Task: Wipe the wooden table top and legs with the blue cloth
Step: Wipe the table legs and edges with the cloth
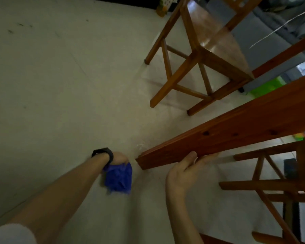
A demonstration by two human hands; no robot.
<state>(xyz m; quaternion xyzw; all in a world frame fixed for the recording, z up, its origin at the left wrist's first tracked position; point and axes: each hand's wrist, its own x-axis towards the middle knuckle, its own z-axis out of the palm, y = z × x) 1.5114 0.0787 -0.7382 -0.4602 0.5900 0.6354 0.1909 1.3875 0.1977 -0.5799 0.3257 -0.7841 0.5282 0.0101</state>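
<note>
White sleeve (11, 233) and bare left forearm nearest the lens, lower left, reaching down toward the floor (60, 85); black wristband (104, 153) on the wrist; left hand (119, 158) closed round the bunched blue cloth (119, 178), fingers mostly hidden in the folds; cloth hangs just beside the foot of the table leg (236, 131), low near the floor, and whether it touches the wood cannot be told; the picture is soft here. The leg runs from that foot up and away to the right; right hand (183, 175) grips it a little above the foot, thumb on the near face, fingers (206, 157) curled under the far edge. Table top not in view. One chair (201, 59) stands beyond the leg, a second chair (264, 184) at the right edge. Assessment: leg-wiping step in hand, cloth at the bottom end of the leg. Recommended: wrap the cloth round the leg so several faces are covered at once; draw it along the full length in one steady pass; shift the bracing hand clear ahead of the cloth so no patch beneath it is missed; turn the cloth to a fresh fold if the foot has picked up floor dirt; finish at the foot's underside edges, where dust collects.
</note>
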